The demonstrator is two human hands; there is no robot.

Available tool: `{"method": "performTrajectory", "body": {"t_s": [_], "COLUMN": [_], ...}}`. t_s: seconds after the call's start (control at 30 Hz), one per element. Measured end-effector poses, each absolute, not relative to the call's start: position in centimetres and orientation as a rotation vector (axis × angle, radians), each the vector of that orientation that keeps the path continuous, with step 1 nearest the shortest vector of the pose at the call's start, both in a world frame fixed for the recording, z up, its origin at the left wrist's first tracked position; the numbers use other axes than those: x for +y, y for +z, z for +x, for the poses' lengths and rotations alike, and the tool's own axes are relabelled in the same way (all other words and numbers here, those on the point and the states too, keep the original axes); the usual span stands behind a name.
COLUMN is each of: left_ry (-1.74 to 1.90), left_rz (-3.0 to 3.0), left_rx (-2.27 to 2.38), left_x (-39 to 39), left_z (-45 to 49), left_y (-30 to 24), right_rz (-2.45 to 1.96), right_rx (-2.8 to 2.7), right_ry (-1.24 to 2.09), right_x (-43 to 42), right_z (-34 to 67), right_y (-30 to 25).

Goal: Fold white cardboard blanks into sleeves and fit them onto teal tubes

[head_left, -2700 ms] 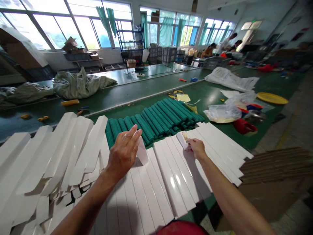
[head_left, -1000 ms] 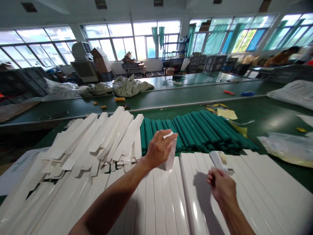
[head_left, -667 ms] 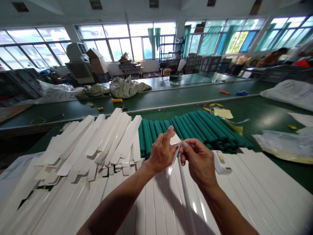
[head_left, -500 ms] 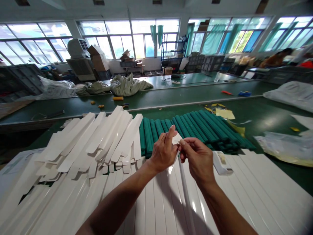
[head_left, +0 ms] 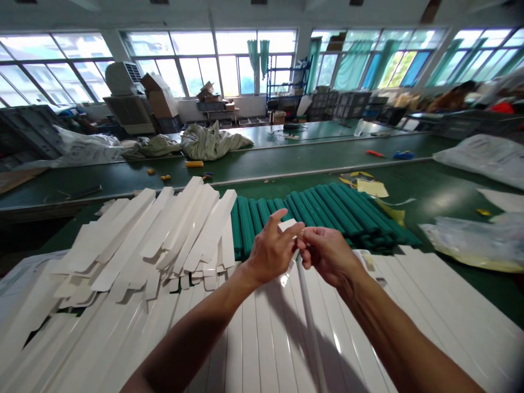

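My left hand (head_left: 270,248) is closed around the far end of a long, narrow white carton, with its index finger reaching across toward my right hand. A pale end flap (head_left: 287,224) sticks up behind the fingers. My right hand (head_left: 325,254) pinches at that same end, thumb against fingers; whatever lies in the pinch is too small to make out. Under both hands is a row of long white cartons (head_left: 262,333) lying side by side. Just beyond my hands lies a stack of dark green ribbed rods (head_left: 327,213). A white tape dispenser (head_left: 370,262) is partly hidden behind my right wrist.
A loose pile of white cartons (head_left: 164,234) lies on the left. At the right are a clear plastic bag (head_left: 475,240) and yellow paper (head_left: 372,188). Farther back, the green bench (head_left: 286,164) holds crumpled sacks (head_left: 213,142), an orange-handled tool (head_left: 374,153) and a blue item (head_left: 404,155).
My left index finger has come down across the carton end toward my right fingertips. My right forearm has swung outward, and its wrist now covers part of the tape dispenser.
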State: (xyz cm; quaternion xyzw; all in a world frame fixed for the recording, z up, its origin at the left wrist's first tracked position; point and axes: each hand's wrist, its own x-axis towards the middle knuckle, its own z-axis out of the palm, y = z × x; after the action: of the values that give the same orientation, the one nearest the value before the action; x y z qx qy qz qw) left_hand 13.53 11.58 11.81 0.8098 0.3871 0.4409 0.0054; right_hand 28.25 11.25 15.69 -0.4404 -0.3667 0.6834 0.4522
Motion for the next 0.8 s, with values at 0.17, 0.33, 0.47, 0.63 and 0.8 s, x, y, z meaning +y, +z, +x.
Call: {"method": "performTrajectory", "body": {"t_s": [0.17, 0.33, 0.47, 0.63, 0.8], "left_ry": [1.324, 1.279, 1.303, 1.283, 1.124], "left_rz": [2.414, 2.340, 2.323, 2.309, 2.193], "left_rx": [1.029, 0.970, 1.030, 1.132, 1.880], "left_x": [11.7, 11.5, 11.3, 11.2, 10.5], "left_z": [12.2, 11.2, 11.4, 11.5, 5.8], "left_y": [12.5, 12.4, 12.4, 11.3, 7.3], "right_rz": [-1.076, -1.358, -1.280, -1.572, -1.840], "right_rx": [-0.948, -1.287, -1.707, -1.880, -2.087], "right_ry": [1.483, 0.886, 0.491, 0.421, 0.539], "right_x": [10.6, 11.8, 12.4, 11.5, 9.5], "right_z": [27.4, 27.4, 26.9, 25.9, 26.9], "right_y": [12.2, 7.6, 3.5, 0.6, 0.6]}}
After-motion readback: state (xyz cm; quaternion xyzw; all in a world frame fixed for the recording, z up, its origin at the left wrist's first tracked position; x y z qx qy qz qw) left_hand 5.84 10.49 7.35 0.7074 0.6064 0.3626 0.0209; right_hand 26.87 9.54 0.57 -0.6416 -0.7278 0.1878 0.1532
